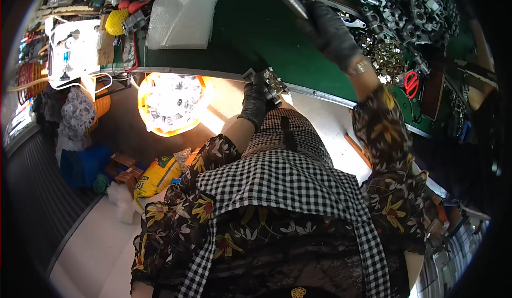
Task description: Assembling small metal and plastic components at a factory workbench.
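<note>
At the near edge of the green worktop (240, 45), the gloved left hand (255, 99) had its fingers closed around a silvery metal fitting (274, 87), above the checked apron (282, 178). Toward the far edge, the gloved right hand (332, 35) was raised, a grey metal bar (291, 2) jutting leftward from its grasp; blur there, so probably a firm hold, the bar's kind unclear. Small brassy pieces (383, 58) lay right of that hand, a heap of grey metal parts (418, 10) behind them in the far right corner, red scissors (410, 83) nearer the right end. Risks, as judged: a slackened left grip could drop the fitting off the near edge; a wide swing of the bar could rap the left fingers or scatter the brassy pieces.
</note>
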Action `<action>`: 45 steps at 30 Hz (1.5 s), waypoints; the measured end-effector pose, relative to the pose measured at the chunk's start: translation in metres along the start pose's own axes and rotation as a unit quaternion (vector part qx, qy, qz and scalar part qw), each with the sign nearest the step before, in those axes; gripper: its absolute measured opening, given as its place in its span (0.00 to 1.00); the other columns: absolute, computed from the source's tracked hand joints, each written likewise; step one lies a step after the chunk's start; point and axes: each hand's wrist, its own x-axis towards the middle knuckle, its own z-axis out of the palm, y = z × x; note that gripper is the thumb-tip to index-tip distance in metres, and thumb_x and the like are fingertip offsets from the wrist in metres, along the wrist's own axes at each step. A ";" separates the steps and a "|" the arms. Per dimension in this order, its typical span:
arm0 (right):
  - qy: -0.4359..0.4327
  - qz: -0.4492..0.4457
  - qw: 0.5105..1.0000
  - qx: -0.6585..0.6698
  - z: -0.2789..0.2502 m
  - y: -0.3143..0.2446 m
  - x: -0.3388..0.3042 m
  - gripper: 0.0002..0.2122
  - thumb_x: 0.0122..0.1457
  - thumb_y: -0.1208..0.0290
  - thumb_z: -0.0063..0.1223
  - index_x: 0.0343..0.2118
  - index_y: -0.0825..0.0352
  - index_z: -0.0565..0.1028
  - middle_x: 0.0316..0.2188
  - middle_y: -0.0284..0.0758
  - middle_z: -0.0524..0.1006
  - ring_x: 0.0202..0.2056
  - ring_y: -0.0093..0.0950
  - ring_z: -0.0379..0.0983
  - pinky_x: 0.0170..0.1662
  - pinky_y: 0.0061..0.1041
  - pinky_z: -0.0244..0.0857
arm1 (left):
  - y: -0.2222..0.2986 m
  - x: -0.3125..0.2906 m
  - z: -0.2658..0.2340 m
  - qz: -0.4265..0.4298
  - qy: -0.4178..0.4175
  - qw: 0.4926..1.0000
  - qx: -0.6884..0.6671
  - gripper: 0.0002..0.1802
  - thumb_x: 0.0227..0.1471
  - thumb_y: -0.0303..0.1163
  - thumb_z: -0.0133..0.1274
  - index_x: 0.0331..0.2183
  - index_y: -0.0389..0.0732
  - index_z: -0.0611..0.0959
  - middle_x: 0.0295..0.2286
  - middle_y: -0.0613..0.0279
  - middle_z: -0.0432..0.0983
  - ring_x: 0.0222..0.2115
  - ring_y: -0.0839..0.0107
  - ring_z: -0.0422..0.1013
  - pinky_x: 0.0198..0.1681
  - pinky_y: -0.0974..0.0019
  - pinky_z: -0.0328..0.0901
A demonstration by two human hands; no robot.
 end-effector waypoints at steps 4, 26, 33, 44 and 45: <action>0.089 0.156 0.906 0.383 -0.034 -0.059 -0.016 0.18 0.58 0.61 0.54 0.47 0.65 0.68 0.26 0.36 0.75 0.26 0.25 0.73 0.31 0.26 0.68 | -0.005 -0.003 -0.009 0.014 -0.072 0.997 -0.009 0.26 0.51 0.56 0.53 0.40 0.44 0.75 0.31 0.62 0.74 0.27 0.65 0.71 0.30 0.59 0.71; 0.158 0.289 0.720 0.611 0.049 -0.074 -0.030 0.24 0.59 0.49 0.45 0.16 0.66 0.70 0.10 0.31 0.66 0.13 0.20 0.63 0.16 0.17 0.55 | -0.015 0.006 -0.001 0.011 0.001 0.999 -0.035 0.21 0.53 0.56 0.51 0.38 0.49 0.75 0.27 0.63 0.71 0.27 0.64 0.70 0.34 0.47 0.69; 0.165 0.221 0.704 0.654 0.029 -0.097 -0.033 0.17 0.60 0.58 0.44 0.19 0.66 0.67 0.13 0.32 0.64 0.13 0.22 0.57 0.18 0.22 0.52 | -0.005 -0.002 0.002 -0.013 -0.012 0.999 -0.029 0.21 0.54 0.55 0.50 0.39 0.48 0.75 0.32 0.63 0.73 0.34 0.65 0.71 0.38 0.47 0.70; 0.101 0.184 0.793 0.572 0.044 -0.101 -0.050 0.22 0.58 0.59 0.45 0.10 0.66 0.65 0.12 0.35 0.66 0.15 0.22 0.60 0.19 0.22 0.50 | -0.018 0.009 -0.006 0.054 -0.006 0.998 -0.019 0.21 0.54 0.54 0.50 0.41 0.50 0.77 0.30 0.67 0.73 0.33 0.69 0.71 0.37 0.58 0.72; 0.134 0.171 0.802 0.557 0.040 -0.102 -0.050 0.22 0.58 0.58 0.45 0.10 0.66 0.65 0.12 0.35 0.65 0.15 0.22 0.60 0.19 0.22 0.50 | -0.019 0.010 -0.008 0.053 -0.019 0.998 -0.016 0.21 0.54 0.54 0.50 0.41 0.50 0.77 0.29 0.67 0.72 0.32 0.69 0.71 0.37 0.57 0.72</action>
